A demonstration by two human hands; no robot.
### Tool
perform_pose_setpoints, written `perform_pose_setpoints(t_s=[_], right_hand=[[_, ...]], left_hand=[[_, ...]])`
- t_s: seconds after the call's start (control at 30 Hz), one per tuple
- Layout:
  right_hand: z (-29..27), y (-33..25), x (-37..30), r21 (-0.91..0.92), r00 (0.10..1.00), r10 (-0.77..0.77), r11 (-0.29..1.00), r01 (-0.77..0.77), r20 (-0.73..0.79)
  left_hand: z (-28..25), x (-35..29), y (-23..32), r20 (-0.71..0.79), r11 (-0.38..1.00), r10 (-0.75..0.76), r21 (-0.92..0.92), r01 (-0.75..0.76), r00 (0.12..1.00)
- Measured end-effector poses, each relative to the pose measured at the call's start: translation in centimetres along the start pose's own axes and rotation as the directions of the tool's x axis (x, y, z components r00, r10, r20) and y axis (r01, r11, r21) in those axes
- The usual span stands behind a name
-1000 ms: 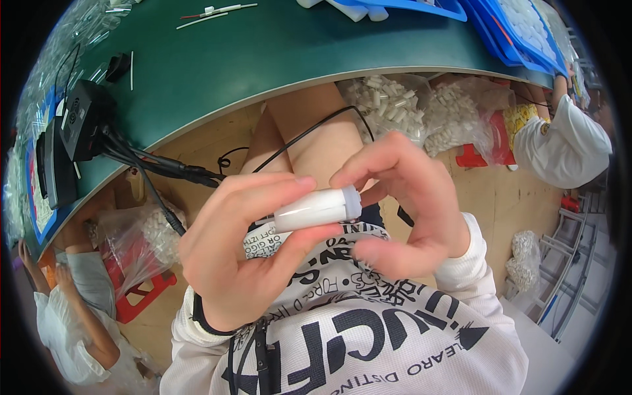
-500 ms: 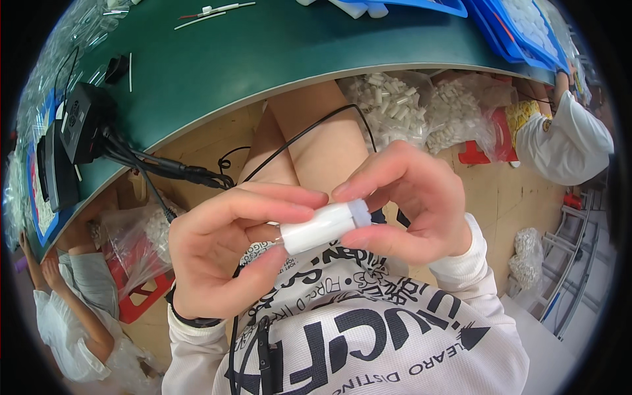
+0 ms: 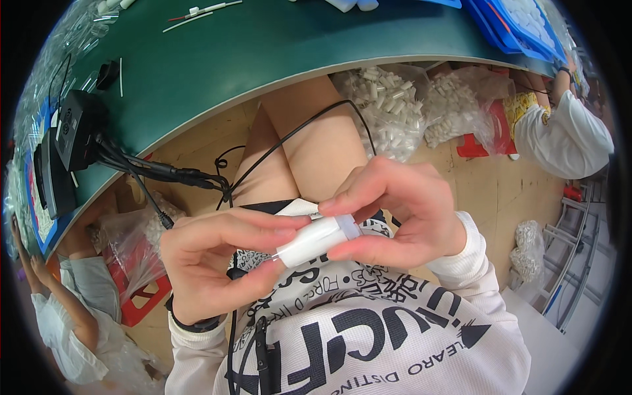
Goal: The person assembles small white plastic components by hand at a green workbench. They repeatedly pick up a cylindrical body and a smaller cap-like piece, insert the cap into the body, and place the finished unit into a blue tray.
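Between my hands, above my lap, is a short white cylinder [image 3: 308, 245] that looks to be inside a clear sleeve or tube, its right end tilted slightly up. A translucent, bluish-white cap [image 3: 347, 226] sits on that end. My left hand [image 3: 214, 257] is closed on the left part of the cylinder, thumb below and fingers above, with a bit of clear plastic showing by the thumb. At the capped end, my right hand [image 3: 401, 214] pinches with thumb and forefinger, touching the cap and the cylinder's edge.
A green table [image 3: 217, 72] curves ahead, with a black box [image 3: 80, 128] and thick cables at its left. Blue trays [image 3: 507, 29] stand at the far right. Bags of white cylinders [image 3: 382, 102] lie below the edge. A black cable [image 3: 296, 131] crosses my legs. Other people sit on both sides.
My hands and the capped cylinder sit slightly lower and further left in the picture. The grip looks much the same, and the cap is still on the right end.
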State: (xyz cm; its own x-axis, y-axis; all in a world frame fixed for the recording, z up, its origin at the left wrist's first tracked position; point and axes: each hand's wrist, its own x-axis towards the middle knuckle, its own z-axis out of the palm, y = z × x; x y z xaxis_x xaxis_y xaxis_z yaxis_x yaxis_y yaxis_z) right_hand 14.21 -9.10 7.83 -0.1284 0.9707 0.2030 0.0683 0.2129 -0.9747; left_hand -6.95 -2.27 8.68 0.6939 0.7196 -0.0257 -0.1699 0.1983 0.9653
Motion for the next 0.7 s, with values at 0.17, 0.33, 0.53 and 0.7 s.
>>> perform_pose_setpoints(t_s=[0.17,0.33,0.53,0.7], right_hand=[[-0.1,0.3,-0.1,0.003,1.000,0.009,1.000,-0.009,0.017],[0.1,0.6,-0.4,0.000,1.000,0.005,1.000,-0.005,-0.009],[0.5,0.4,-0.6,0.108,0.990,0.122,0.988,-0.114,-0.074],[1.3,-0.1,-0.7,0.261,0.965,0.208,0.952,-0.162,-0.159]], left_hand=[[-0.2,0.1,-0.3,0.024,0.998,-0.017,0.065,0.015,1.000],[0.0,0.0,-0.5,-0.009,0.998,-0.055,-0.010,0.055,0.998],[0.2,-0.1,-0.8,-0.177,1.000,0.000,-0.015,-0.002,0.984],[0.4,-0.7,-1.5,-0.220,0.990,0.137,-0.013,-0.143,0.966]])
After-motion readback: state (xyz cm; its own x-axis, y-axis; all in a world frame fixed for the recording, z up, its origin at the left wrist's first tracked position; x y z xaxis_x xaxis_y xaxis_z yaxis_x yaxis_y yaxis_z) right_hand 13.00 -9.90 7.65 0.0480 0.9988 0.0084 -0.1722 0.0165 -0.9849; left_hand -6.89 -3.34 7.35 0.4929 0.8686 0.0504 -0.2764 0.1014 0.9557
